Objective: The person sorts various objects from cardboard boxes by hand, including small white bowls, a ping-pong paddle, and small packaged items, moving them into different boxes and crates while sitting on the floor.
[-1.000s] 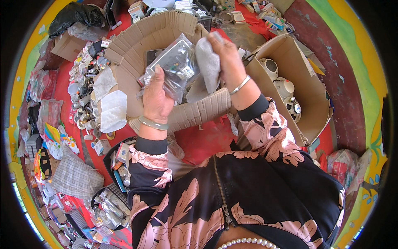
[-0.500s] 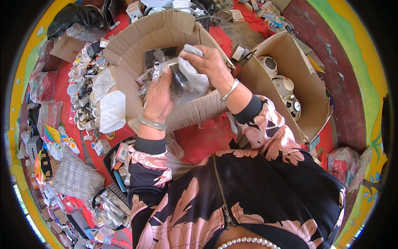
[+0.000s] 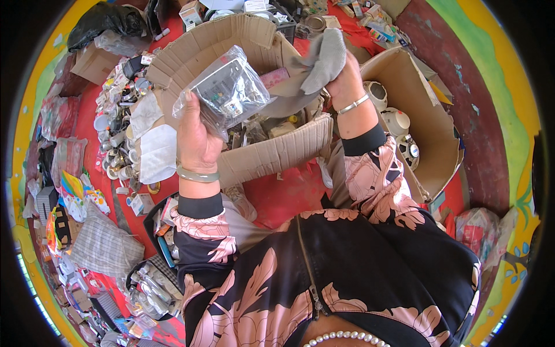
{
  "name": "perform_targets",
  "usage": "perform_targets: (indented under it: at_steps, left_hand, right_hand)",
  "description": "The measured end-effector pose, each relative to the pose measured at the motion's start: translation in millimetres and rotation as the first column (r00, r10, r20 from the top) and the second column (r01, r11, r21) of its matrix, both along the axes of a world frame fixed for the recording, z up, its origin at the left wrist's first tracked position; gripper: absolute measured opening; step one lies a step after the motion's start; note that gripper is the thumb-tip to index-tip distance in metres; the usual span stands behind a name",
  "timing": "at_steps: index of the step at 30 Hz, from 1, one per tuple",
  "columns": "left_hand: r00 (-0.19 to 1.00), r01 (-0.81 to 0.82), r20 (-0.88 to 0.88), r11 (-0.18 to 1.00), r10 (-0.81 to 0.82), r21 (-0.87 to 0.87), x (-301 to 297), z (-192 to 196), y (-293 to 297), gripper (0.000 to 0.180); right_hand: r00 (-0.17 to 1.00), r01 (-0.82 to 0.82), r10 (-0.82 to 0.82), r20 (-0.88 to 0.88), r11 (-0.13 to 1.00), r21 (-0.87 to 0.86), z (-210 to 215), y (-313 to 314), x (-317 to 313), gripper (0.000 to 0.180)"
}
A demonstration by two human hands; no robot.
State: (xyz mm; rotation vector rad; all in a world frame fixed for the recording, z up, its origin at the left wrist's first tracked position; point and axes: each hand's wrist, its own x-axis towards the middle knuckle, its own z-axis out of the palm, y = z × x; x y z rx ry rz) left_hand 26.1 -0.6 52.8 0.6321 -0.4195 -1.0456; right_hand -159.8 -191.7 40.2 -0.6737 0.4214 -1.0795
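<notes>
Head view: we see the left hand (image 3: 196, 133) raised over the large open corrugated cardboard box (image 3: 277, 153). Its fingers (image 3: 186, 104) are curled around the clear plastic bag holding a dark flat device (image 3: 226, 92), gripping the bag by its lower left edge; the bag sits tilted above the box interior. The right hand (image 3: 346, 84) is clenched on the grey crumpled cloth (image 3: 315, 69), which hangs down and left from the fist toward the bag without clearly touching it. We note a pale green bangle (image 3: 198, 174) on the left wrist and a thin silver bracelet (image 3: 354, 104) on the right. A second open cardboard box with round white items (image 3: 430, 124) stands just beside the right forearm.
</notes>
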Motion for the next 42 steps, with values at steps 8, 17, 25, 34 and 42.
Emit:
perform_targets:
  at_steps: [8, 17, 25, 34, 42]
  left_hand:
    - [0.993, 0.072, 0.085, 0.991, -0.081, 0.111, -12, -10, -10, 0.045]
    - [0.996, 0.070, 0.054, 0.997, -0.071, 0.027, -29, -3, -12, 0.046]
    - [0.998, 0.014, -0.056, 1.000, -0.013, 0.008, -21, -13, -11, 0.041]
    - [0.975, -0.083, -0.213, 0.993, 0.064, -0.079, -14, -9, -9, 0.039]
    - [0.979, 0.093, -0.169, 0.986, -0.116, -0.136, -24, -5, -13, 0.052]
  right_hand:
    - [0.897, -0.340, 0.263, -0.355, 0.924, -0.173, 8, 84, 49, 0.028]
    - [0.606, -0.163, -0.526, -0.597, 0.652, -0.740, 4, 71, 47, 0.038]
    - [0.896, -0.014, -0.066, -0.440, 0.984, -0.178, -5, 59, 49, 0.033]
    - [0.942, -0.314, 0.320, -0.105, 0.947, 0.072, -2, 60, 29, 0.039]
    - [0.967, -0.253, 0.248, 0.056, 0.955, 0.153, -22, 53, 40, 0.027]
